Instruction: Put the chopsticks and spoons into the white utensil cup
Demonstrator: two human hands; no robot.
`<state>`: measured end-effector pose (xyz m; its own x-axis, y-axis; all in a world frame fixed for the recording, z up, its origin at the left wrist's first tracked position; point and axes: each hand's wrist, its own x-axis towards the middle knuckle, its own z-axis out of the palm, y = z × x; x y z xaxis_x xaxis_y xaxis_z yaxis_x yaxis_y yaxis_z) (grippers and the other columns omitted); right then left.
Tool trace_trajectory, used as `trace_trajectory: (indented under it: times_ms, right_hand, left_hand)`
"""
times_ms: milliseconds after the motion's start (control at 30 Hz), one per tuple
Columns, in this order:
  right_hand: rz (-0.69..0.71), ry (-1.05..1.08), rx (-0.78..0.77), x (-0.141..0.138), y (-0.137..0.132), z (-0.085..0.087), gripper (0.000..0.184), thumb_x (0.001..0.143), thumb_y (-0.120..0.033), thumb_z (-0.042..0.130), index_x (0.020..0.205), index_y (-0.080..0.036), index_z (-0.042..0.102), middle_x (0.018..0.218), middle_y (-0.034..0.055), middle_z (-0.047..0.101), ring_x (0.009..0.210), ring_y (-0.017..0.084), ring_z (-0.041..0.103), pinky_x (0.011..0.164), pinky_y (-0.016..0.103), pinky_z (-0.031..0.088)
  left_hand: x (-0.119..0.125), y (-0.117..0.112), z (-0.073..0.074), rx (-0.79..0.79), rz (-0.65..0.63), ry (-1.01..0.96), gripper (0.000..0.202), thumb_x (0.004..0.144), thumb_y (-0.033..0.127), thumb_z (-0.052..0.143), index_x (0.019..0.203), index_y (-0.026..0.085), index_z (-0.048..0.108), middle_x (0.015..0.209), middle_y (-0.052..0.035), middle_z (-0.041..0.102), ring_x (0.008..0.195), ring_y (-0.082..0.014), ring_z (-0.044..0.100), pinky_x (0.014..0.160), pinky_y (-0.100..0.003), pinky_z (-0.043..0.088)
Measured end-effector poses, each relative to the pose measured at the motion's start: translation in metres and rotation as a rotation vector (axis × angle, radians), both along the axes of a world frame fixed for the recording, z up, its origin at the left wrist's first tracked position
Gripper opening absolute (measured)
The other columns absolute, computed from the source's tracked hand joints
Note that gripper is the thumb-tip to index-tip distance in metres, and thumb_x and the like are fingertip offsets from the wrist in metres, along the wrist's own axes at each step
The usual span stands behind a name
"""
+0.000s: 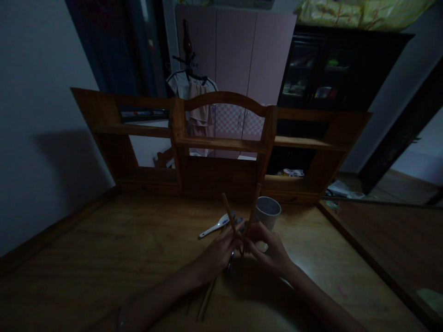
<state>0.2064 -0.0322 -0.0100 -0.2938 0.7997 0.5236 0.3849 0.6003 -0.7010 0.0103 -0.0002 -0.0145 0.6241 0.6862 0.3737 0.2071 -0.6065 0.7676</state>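
Note:
My left hand (223, 251) is closed around a wooden chopstick (228, 210) whose upper end leans left. Facing it, my right hand (268, 246) pinches a second chopstick (255, 205) tilted slightly right. The two sticks come together between my fingers, where their lower parts are partly hidden. Just behind my left hand lies a white ceramic spoon (214, 227) with a blue mark on its bowl. A grey cup (268, 207) stands upright behind my right hand. Under my hands shows a shiny metal piece (230, 265), mostly covered. More chopsticks (206, 299) lie on the table beneath my left forearm.
The wooden table (145, 240) carries a low shelf unit (221, 146) along its back edge. A wall (44, 138) borders the left side. Farther back are a pink wardrobe (235, 55), hanging clothes (199, 99) and a dark cabinet (297, 69). The light is dim.

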Motion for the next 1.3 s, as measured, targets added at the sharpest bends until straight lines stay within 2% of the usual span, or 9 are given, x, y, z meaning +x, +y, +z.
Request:
trace_trajectory:
  times_ms: [167, 300, 400, 500, 600, 733, 900, 1067, 1300]
  right_hand:
    - [-0.032, -0.008, 0.033, 0.0, 0.001, -0.003, 0.011, 0.09, -0.017, 0.058, 0.1, -0.02, 0.054, 0.086, 0.0026, 0.062, 0.074, 0.014, 0.061, 0.066, 0.025, 0.047]
    - [-0.02, -0.001, 0.013, -0.003, 0.0, -0.004, 0.009, 0.09, -0.019, 0.058, 0.098, -0.019, 0.054, 0.085, 0.0028, 0.062, 0.073, 0.015, 0.061, 0.064, 0.024, 0.047]
    - [-0.036, 0.016, 0.009, -0.003, -0.001, -0.004, 0.007, 0.091, -0.02, 0.058, 0.096, -0.019, 0.054, 0.083, 0.003, 0.062, 0.072, 0.015, 0.061, 0.064, 0.025, 0.047]
    - [-0.066, 0.053, 0.024, -0.001, -0.002, -0.001, 0.006, 0.091, -0.019, 0.058, 0.094, -0.019, 0.052, 0.081, 0.0023, 0.062, 0.07, 0.015, 0.062, 0.063, 0.025, 0.047]
    - [-0.09, 0.07, 0.05, 0.001, -0.002, 0.002, 0.007, 0.091, -0.019, 0.058, 0.093, -0.019, 0.051, 0.079, 0.0018, 0.062, 0.069, 0.014, 0.062, 0.061, 0.025, 0.047]
    - [-0.093, 0.074, 0.059, 0.001, -0.002, 0.002, 0.007, 0.091, -0.019, 0.057, 0.094, -0.02, 0.051, 0.081, 0.0019, 0.06, 0.07, 0.014, 0.062, 0.061, 0.024, 0.047]
    - [-0.117, 0.043, 0.046, 0.001, -0.001, -0.001, 0.008, 0.091, -0.021, 0.057, 0.097, -0.02, 0.052, 0.083, 0.0028, 0.061, 0.072, 0.016, 0.062, 0.065, 0.026, 0.047]
    - [-0.101, 0.022, 0.03, -0.001, 0.0, -0.003, 0.008, 0.091, -0.021, 0.057, 0.098, -0.02, 0.053, 0.085, 0.0031, 0.061, 0.073, 0.016, 0.061, 0.065, 0.026, 0.047]
    - [-0.063, -0.015, 0.045, -0.002, 0.001, -0.005, 0.006, 0.091, -0.024, 0.058, 0.095, -0.019, 0.055, 0.083, 0.0041, 0.062, 0.073, 0.017, 0.062, 0.065, 0.026, 0.048]
  left_hand:
    - [-0.003, 0.002, 0.004, 0.069, 0.061, -0.029, 0.035, 0.097, 0.033, 0.045, 0.129, 0.023, 0.056, 0.127, -0.0069, 0.06, 0.121, -0.0207, 0.053, 0.105, -0.034, 0.041]
    - [-0.001, 0.002, 0.001, 0.023, 0.116, -0.094, 0.025, 0.094, 0.032, 0.052, 0.112, 0.021, 0.065, 0.105, -0.005, 0.067, 0.098, -0.0178, 0.063, 0.088, -0.027, 0.048]
    - [0.001, 0.002, -0.001, -0.087, 0.163, -0.201, 0.017, 0.092, 0.031, 0.054, 0.098, 0.019, 0.065, 0.095, -0.003, 0.068, 0.09, -0.0165, 0.064, 0.083, -0.026, 0.048]
    - [0.003, 0.001, -0.003, -0.213, 0.152, -0.312, 0.016, 0.091, 0.033, 0.056, 0.092, 0.018, 0.063, 0.091, -0.0031, 0.068, 0.089, -0.0176, 0.064, 0.083, -0.027, 0.05]
    - [0.005, 0.002, -0.006, -0.265, 0.131, -0.343, 0.018, 0.09, 0.034, 0.057, 0.091, 0.017, 0.062, 0.089, -0.0029, 0.066, 0.087, -0.0177, 0.065, 0.081, -0.027, 0.05]
    - [0.005, 0.004, -0.01, -0.225, 0.175, -0.254, 0.017, 0.09, 0.033, 0.056, 0.094, 0.019, 0.062, 0.09, -0.002, 0.067, 0.084, -0.0166, 0.065, 0.079, -0.026, 0.05]
    - [0.002, 0.005, -0.008, -0.176, 0.326, -0.181, 0.019, 0.09, 0.037, 0.056, 0.096, 0.02, 0.061, 0.082, 0.0001, 0.067, 0.076, -0.0153, 0.065, 0.071, -0.024, 0.048]
    - [0.003, 0.003, -0.004, -0.233, 0.245, -0.216, 0.015, 0.087, 0.032, 0.06, 0.093, 0.02, 0.064, 0.091, -0.0011, 0.069, 0.082, -0.0158, 0.066, 0.075, -0.023, 0.05]
    - [0.005, 0.002, -0.005, -0.155, 0.216, -0.198, 0.016, 0.085, 0.033, 0.063, 0.092, 0.019, 0.068, 0.092, -0.0012, 0.07, 0.083, -0.0161, 0.065, 0.077, -0.024, 0.048]
